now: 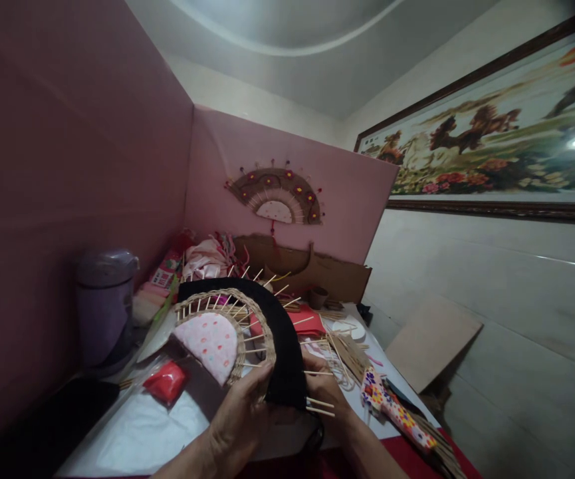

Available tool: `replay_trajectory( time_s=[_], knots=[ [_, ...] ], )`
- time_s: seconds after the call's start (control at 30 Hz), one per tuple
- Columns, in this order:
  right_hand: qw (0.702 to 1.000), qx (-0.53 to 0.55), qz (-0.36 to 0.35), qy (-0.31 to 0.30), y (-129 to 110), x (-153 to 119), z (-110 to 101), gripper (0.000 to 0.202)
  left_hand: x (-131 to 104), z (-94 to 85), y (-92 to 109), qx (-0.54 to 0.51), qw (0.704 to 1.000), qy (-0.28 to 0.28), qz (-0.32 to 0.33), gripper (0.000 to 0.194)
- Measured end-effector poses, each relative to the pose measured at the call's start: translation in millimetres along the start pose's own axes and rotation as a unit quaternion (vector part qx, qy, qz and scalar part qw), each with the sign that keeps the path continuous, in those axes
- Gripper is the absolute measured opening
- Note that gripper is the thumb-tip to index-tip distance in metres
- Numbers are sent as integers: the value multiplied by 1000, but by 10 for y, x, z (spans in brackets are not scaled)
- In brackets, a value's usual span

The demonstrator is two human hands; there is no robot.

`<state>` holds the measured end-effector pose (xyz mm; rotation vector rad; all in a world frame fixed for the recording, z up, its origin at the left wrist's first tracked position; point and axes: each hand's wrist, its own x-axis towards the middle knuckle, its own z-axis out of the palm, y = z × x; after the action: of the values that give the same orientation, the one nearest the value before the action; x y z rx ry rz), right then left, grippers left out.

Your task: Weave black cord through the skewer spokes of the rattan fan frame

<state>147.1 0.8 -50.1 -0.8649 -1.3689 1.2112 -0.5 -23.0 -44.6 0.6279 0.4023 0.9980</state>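
A half-round fan point(290, 339) is held up over the table, with a black fabric band along its outer arc, woven beige cord inside it and a white half-circle with red spots point(210, 342) at its centre. Thin sticks poke out past the black band. My left hand point(242, 412) grips the fan's lower end near the woven cord, thumb on top. My right hand point(330, 399) is closed round the outer edge of the black band, beside the protruding sticks; its fingertips are partly behind the fan.
On the table point(287, 442) lie a red packet point(167, 382), a white plastic bag point(152, 432), red sheets point(310, 320) and a flowered glue gun point(399, 412). A purple canister point(105, 313) stands at the left. A finished fan point(280, 193) hangs on the pink board point(351, 199) behind.
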Motion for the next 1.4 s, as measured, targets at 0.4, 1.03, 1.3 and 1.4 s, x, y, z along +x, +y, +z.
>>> replay_trajectory(
  time_s=[0.4, 1.03, 1.3, 1.4],
  knots=[
    [996, 85, 33, -12, -13, -11, 0, 17, -9, 3, 16, 31, 999, -28, 10, 28],
    [975, 174, 138, 27, -135, -64, -30, 31, 9, -2, -28, 28, 999, -16, -9, 29],
    [970, 223, 95, 27, -55, 1, -34, 27, 3, -1, 17, 17, 999, -12, -39, 28],
    [965, 233, 98, 64, -51, 6, -28, 24, 14, -9, 8, 9, 999, -8, -38, 28]
  ],
)
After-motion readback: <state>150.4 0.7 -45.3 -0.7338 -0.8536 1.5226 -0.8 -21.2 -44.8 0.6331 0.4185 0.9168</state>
